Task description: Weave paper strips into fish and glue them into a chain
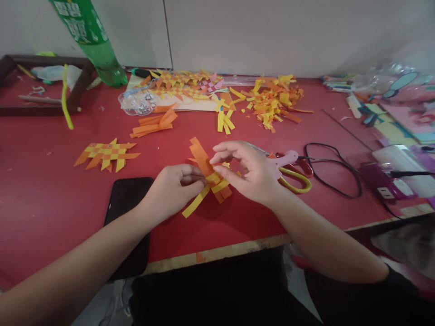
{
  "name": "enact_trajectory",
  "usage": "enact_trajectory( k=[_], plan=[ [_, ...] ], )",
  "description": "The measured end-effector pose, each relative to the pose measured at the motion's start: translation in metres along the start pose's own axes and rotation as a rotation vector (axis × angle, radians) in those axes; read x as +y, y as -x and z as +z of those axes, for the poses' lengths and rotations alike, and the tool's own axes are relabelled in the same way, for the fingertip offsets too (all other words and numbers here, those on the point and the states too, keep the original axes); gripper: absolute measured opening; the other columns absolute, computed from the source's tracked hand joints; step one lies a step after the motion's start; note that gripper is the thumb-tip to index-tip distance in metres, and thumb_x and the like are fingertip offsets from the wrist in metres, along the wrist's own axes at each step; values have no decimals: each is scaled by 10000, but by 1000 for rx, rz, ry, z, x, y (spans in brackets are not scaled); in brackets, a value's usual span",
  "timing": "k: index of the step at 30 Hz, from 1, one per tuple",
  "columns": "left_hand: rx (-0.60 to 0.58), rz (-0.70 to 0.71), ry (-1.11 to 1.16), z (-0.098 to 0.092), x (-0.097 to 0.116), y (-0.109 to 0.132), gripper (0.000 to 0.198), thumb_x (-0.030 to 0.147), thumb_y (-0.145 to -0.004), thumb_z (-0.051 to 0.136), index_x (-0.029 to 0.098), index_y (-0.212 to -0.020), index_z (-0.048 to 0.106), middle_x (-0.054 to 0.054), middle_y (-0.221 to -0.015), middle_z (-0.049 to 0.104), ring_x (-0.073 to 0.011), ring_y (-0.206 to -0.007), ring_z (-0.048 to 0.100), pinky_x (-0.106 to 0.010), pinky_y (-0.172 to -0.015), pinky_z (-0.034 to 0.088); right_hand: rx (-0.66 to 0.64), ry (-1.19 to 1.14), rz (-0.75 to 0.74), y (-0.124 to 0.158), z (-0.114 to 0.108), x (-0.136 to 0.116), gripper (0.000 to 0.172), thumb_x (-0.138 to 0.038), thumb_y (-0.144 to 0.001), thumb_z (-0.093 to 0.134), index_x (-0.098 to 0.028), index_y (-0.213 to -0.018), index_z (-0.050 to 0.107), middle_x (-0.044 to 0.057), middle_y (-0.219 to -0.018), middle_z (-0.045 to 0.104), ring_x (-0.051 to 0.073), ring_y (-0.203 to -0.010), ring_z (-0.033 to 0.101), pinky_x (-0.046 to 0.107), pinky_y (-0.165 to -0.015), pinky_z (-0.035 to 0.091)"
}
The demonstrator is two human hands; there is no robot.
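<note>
Red tabletop, woven strips, right hand — partly covering them; bottle cropped

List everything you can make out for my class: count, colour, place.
Woven paper: one, orange and yellow, between hands
Paper fish: one, orange and yellow, left
Woven pieces: several, mostly orange and yellow, back centre
Orange strips: several, orange, centre-left
Yellow strips: several, yellow, centre
Paper scraps: many, orange and yellow, back centre-right
Scissors: count unclear, pink, yellow, red handles, by right hand
Phone: one, black, under left forearm
Bottle: one, green, back left
Frame: one, dark brown, far left
Plastic case: one, clear, right of bottle
Cable: count unclear, black, right
Craft clutter: many, mixed colours, far right
Table: one, red, beneath everything
Wall: one, pale, back
Left hand: one, bare, at woven paper's left
Right hand: one, bare, at woven paper's right
</note>
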State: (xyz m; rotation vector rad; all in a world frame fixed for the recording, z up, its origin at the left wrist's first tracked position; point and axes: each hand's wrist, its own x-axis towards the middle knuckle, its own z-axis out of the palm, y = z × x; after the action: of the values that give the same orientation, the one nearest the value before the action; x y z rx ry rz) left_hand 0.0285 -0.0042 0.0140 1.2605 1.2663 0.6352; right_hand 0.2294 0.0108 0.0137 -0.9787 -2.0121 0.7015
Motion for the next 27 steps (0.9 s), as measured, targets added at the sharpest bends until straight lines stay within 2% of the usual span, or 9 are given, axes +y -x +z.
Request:
enact_trajectory(
  k=[6,12,16,20,27],
  plan=[
    [-18,79,-44,6,-3,2,190,194,-773,666,178,-949,735,-42,-955,785,-221,-930,739,-273,-799,577,25,142,-116,1,3,1,200,-188,-876,664,-196,-1073,628,24,-915,721,148,-872,655,306,-818,521],
    [-81,111,-25,8,-3,5,201,174,-794,643,195,-964,747,-28,-958,786,-211,-935,741,-268,-828,572,-47,138,-219,-1,1,3,67,-170,-878,659,-208,-929,680,20,-855,687,142,-789,611,312,-737,493],
    [-67,61,51,4,-3,5,259,165,-769,678,210,-1016,741,-19,-946,787,-203,-933,739,-245,-798,563,-91,109,-286,-2,-2,2,129,-122,-876,612,-216,-928,683,30,-882,682,149,-806,604,338,-763,481],
    [-45,-22,160,2,-1,5,270,242,-797,701,213,-1064,730,-28,-916,789,-192,-914,740,-224,-758,561,-52,207,-324,-2,-4,0,129,-127,-842,632,-228,-899,688,54,-970,687,196,-905,579,414,-851,468],
    [6,-49,328,0,-5,5,210,268,-782,756,208,-982,741,-29,-888,782,-149,-848,734,-195,-755,557,-58,174,-391,-3,-4,0,165,-88,-802,642,-222,-893,671,45,-972,746,212,-941,591,417,-853,504]
  ],
)
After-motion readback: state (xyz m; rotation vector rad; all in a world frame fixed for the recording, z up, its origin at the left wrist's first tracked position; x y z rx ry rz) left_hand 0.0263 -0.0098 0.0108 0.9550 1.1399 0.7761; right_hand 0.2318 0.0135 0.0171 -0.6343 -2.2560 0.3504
